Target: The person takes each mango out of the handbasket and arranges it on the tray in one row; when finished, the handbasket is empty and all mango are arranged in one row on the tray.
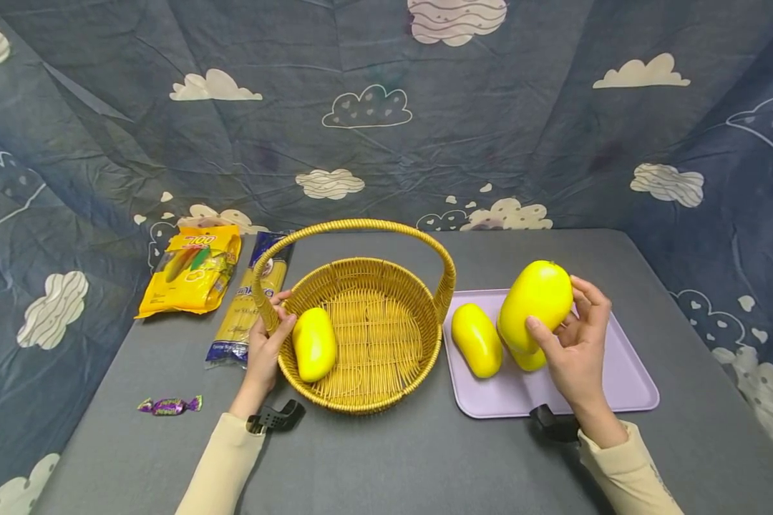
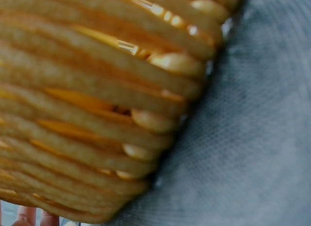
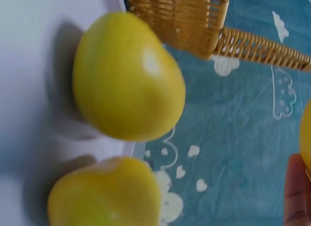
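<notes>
My left hand (image 1: 267,343) grips the left side of a golden wicker basket (image 1: 361,409) by the base of its handle, thumb over the rim. Inside, against the left wall, lies one yellow mango (image 1: 315,345). My right hand (image 1: 580,350) holds another yellow mango (image 1: 541,297) between thumb and fingers, raised over a lilac tray (image 1: 625,390). Two more mangoes rest on that tray: a left mango (image 1: 477,340) in full sight and a right mango (image 1: 530,359) mostly hidden behind the held one. The basket's woven wall (image 2: 87,90) fills much of the left wrist view.
Left of the basket lie a pack of spaghetti (image 1: 241,322) and a yellow candy bag (image 1: 190,272). A purple wrapped candy (image 1: 170,406) sits nearer the front left. The tall basket handle (image 1: 361,224) arches over the opening. A cloud-patterned cloth (image 1: 373,157) hangs behind the grey table (image 1: 386,465).
</notes>
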### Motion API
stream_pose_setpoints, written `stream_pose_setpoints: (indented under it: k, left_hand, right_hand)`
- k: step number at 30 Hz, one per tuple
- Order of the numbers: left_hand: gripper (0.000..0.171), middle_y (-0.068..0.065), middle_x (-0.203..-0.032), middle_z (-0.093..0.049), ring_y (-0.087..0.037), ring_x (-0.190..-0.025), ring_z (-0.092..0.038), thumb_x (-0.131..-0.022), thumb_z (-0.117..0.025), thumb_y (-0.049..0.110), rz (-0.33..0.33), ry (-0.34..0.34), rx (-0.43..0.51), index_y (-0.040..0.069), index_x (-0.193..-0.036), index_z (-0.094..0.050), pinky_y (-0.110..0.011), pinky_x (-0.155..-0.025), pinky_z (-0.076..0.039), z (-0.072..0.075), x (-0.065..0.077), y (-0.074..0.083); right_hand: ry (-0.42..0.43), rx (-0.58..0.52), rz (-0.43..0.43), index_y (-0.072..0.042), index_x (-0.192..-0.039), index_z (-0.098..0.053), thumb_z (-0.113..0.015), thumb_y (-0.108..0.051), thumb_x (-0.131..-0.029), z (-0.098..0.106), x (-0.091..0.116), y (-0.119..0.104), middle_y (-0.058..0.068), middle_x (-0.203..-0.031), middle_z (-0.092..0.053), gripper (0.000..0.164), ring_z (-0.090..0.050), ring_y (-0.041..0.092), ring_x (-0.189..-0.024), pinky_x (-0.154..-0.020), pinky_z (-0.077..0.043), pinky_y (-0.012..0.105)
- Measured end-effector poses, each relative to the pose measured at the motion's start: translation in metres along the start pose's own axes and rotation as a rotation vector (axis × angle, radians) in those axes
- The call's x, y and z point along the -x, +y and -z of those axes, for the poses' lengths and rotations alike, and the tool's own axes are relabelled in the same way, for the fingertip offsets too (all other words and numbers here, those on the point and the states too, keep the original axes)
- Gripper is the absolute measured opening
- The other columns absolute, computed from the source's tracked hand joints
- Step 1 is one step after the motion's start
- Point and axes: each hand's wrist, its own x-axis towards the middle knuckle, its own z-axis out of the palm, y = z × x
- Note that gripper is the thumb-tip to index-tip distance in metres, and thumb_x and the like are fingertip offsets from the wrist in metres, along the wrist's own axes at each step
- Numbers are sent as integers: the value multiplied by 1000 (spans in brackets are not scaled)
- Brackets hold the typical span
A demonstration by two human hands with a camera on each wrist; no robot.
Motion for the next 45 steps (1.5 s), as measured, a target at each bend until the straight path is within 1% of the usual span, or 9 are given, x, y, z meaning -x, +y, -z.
stream_pose_setpoints:
  k: [5, 14, 21, 24, 28, 31, 35, 41, 45]
  left_hand:
    - [12, -19, -135, -46, -25, -126, -37, -92, -57, 0, -4, -6, 8, 7, -86, -50, -29, -103, -27, -1, 0, 0]
    - [12, -22, -134, -45, -26, -123, -37, -92, -56, -1, -11, -9, 11, 5, -86, -48, -29, -100, -29, -1, 0, -1]
    - [11, -20, -134, -46, -25, -124, -38, -92, -57, -1, -12, -3, 6, 4, -86, -48, -29, -101, -29, 0, 0, -1]
    - [12, -20, -134, -46, -25, -123, -38, -92, -57, 0, -12, -3, 2, 6, -86, -49, -29, -100, -29, 0, 0, -1]
    - [12, -21, -134, -46, -24, -123, -38, -92, -58, 1, -11, -4, 5, 8, -86, -50, -29, -101, -29, 0, 0, -1]
    - [11, -21, -134, -46, -24, -124, -38, -92, -58, 1, -9, -7, 6, 5, -87, -49, -29, -101, -28, 0, 0, -1]
    - [12, -21, -135, -45, -24, -126, -37, -92, -57, 1, -7, -7, 3, 2, -87, -47, -29, -102, -27, 0, 0, 0]
    - [12, -20, -135, -46, -25, -127, -36, -92, -58, 2, -12, -10, 2, 6, -86, -48, -30, -104, -26, 0, 0, -1]
    - [13, -20, -135, -46, -25, -127, -36, -92, -58, 3, -12, -12, 4, 9, -86, -49, -30, -104, -26, 0, 0, -1]
  right_hand:
    - [72, 10, -36, -3, -138, -29, -57, 22, -76, 12, 0, 2, 16, -127, -37, 73, -53, 26, -107, -86, -46, 22]
    - [171, 141, -163, -10, -139, -33, -62, 17, -79, 34, -3, 7, 13, -124, -39, 72, -51, 25, -107, -84, -46, 19]
    - [243, 183, -243, -15, -140, -34, -62, 14, -81, 46, -6, 14, 10, -125, -37, 71, -48, 24, -109, -82, -45, 16]
    - [270, 228, -294, -18, -140, -35, -64, 11, -82, 52, -8, 16, 7, -126, -37, 71, -47, 23, -109, -82, -45, 17]
    - [279, 302, -362, -21, -141, -35, -64, 7, -84, 60, -8, 19, 3, -125, -38, 70, -47, 22, -108, -83, -44, 19]
    - [278, 352, -408, -23, -141, -34, -65, 3, -86, 65, -7, 21, 1, -125, -38, 69, -48, 20, -108, -85, -43, 19]
    - [250, 465, -476, -27, -143, -30, -64, -5, -89, 72, -6, 24, 1, -129, -36, 67, -47, 17, -108, -88, -42, 20]
    - [220, 612, -537, -30, -145, -29, -65, -17, -91, 82, -6, 32, 4, -129, -37, 66, -45, 14, -99, -80, -40, 20]
    - [181, 667, -541, -36, -145, -29, -66, -28, -89, 101, -3, 55, 5, -127, -37, 67, -43, 17, -97, -74, -40, 16]
